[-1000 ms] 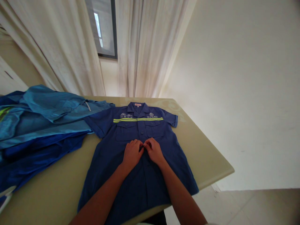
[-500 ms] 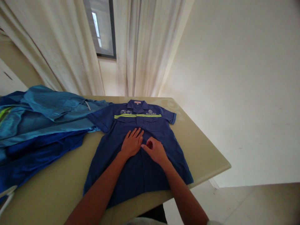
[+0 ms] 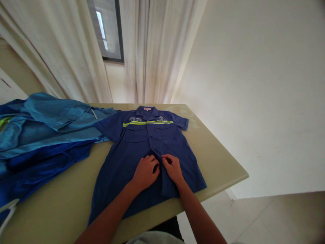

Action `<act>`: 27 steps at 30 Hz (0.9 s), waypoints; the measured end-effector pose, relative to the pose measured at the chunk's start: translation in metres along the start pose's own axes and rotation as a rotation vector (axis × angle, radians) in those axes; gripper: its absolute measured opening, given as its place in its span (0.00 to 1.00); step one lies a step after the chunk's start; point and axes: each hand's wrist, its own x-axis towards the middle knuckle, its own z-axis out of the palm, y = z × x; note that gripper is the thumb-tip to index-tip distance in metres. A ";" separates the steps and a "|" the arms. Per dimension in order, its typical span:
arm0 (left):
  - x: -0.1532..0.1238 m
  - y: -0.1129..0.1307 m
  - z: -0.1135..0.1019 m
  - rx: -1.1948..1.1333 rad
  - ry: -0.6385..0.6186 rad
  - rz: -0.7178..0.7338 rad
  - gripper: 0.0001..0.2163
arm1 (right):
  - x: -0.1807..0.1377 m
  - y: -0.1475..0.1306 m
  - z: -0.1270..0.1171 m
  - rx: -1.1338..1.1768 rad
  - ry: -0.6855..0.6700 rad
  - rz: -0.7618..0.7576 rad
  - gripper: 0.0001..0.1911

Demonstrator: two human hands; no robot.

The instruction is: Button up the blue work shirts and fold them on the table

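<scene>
A navy short-sleeved work shirt [image 3: 142, 145] lies face up on the table, collar at the far end, with a yellow-green stripe across the chest. Its front placket is parted below a button in the middle. My right hand [image 3: 173, 168] pinches the right-hand front edge, which is lifted a little and folded aside. On the other side of the gap, my left hand [image 3: 146, 172] has its fingers curled against the opposite front edge. Its fingertips are partly hidden, and the thumb curves toward them.
Light blue and royal blue garments [image 3: 58, 125] lie heaped on the left of the beige table [image 3: 215, 159], touching the shirt's sleeve. A white hanger-like piece [image 3: 10, 210] shows at the lower left. Curtains [image 3: 162, 51] and a white wall stand behind.
My left hand has gone from lying flat on the shirt to curled fingers, slightly lower. My right hand has drawn the front edge to the right, opening a gap in the placket.
</scene>
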 end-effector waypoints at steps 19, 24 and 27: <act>-0.010 -0.003 0.006 -0.112 -0.069 -0.055 0.06 | -0.053 -0.020 -0.008 -0.360 -0.227 -0.197 0.35; -0.012 -0.007 0.009 -0.107 -0.032 -0.024 0.04 | -0.048 -0.011 -0.004 -0.319 -0.196 -0.190 0.27; -0.013 -0.006 0.010 -0.103 -0.037 0.037 0.07 | -0.046 -0.006 -0.003 -0.284 -0.098 -0.148 0.19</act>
